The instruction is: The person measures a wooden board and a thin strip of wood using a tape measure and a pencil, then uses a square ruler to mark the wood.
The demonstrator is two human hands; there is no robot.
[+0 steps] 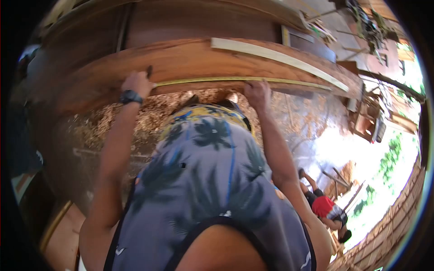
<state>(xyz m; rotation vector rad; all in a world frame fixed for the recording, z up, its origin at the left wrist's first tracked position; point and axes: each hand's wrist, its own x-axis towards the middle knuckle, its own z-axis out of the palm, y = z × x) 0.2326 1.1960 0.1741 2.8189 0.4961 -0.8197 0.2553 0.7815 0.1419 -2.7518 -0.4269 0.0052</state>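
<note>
A long reddish-brown wooden plank (190, 61) lies across in front of me. Along its near edge stretches a yellow tape measure (203, 80), its blade drawn out to the right. My left hand (137, 85), with a dark watch on the wrist, is closed at the left end of the blade. A short dark object (149, 71) sticks up from its fingers; I cannot tell what it is. My right hand (258, 94) pinches the blade against the plank's near edge, fingers curled, well to the right of my left hand.
A pale thin wood strip (280, 58) rests on the plank's far right part. Wood shavings (156, 115) cover the floor below. A wooden frame-like piece (367, 118) stands at the right. Another person (323, 205) in red and black is farther off, lower right.
</note>
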